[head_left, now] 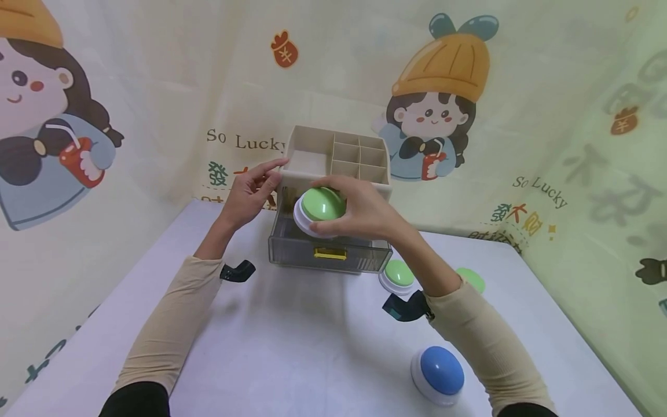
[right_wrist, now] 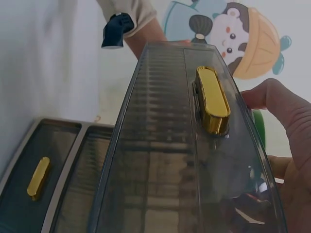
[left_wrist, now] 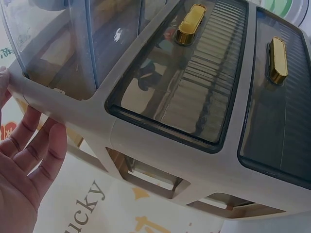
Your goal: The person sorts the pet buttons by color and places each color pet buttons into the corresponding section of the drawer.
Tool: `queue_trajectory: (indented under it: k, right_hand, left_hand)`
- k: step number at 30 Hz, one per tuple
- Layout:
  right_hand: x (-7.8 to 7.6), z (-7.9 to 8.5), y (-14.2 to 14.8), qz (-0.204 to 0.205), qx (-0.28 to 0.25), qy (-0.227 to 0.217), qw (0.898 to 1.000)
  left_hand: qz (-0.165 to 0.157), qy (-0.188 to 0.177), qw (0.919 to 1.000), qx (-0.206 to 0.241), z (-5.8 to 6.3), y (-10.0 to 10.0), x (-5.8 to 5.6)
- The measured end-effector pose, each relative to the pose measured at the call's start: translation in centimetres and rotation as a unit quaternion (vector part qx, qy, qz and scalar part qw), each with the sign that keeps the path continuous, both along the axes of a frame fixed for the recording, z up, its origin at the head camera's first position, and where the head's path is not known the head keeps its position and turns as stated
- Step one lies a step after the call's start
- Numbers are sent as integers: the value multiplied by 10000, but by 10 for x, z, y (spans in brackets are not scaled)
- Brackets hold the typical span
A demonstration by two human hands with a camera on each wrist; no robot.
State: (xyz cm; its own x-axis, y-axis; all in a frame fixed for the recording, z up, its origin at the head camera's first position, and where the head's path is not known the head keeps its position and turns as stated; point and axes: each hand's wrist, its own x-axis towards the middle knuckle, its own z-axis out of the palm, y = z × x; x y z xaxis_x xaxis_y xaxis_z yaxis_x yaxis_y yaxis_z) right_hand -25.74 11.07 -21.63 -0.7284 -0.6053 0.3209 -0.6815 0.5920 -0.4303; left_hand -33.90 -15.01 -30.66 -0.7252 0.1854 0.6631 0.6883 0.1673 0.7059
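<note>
A cream drawer organizer stands at the back of the table, its top divided into compartments. The see-through grey drawer with a gold handle is pulled out at the front. Over that drawer, my right hand grips a push button with a green dome and white base, tilted toward me. My left hand holds the organizer's left side near the top. In the left wrist view the fingers lie along its side wall, with the thumb at the front corner.
A second green button sits just right of the drawer, and another green one is partly hidden behind my right forearm. Nearer to me on the right is a blue button. A printed cloth hangs behind the white table.
</note>
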Motion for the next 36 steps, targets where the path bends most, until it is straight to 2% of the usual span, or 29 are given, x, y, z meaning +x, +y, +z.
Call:
queue_trajectory:
  k: [9, 16, 21, 25, 29, 33, 36]
  right_hand:
    - [-1, -2, -13, 150, 196, -237, 9994]
    - [0, -4, -18, 50, 274, -459, 9986]
    - [0, -5, -18, 97, 76, -685, 9976]
    - [0, -4, -17, 180, -309, -806, 9961]
    - [2, -4, -15, 224, -522, -508, 9971]
    - [6, -6, -13, 14, -344, 279, 9990]
    - [10, -8, -12, -115, -225, 861, 9960]
  left_hand:
    - [-41, 22, 10000, -12, 0, 0, 1]
    - [-41, 43, 10000, -12, 0, -1, 1]
    - [-45, -18, 10000, -16, 0, -1, 2]
    - [-73, -53, 10000, -7, 1, 0, 2]
    - [-52, -72, 10000, -24, 0, 0, 2]
    - [-37, -82, 10000, -40, -1, -1, 1]
    - [-32, -82, 9999, -50, 0, -1, 2]
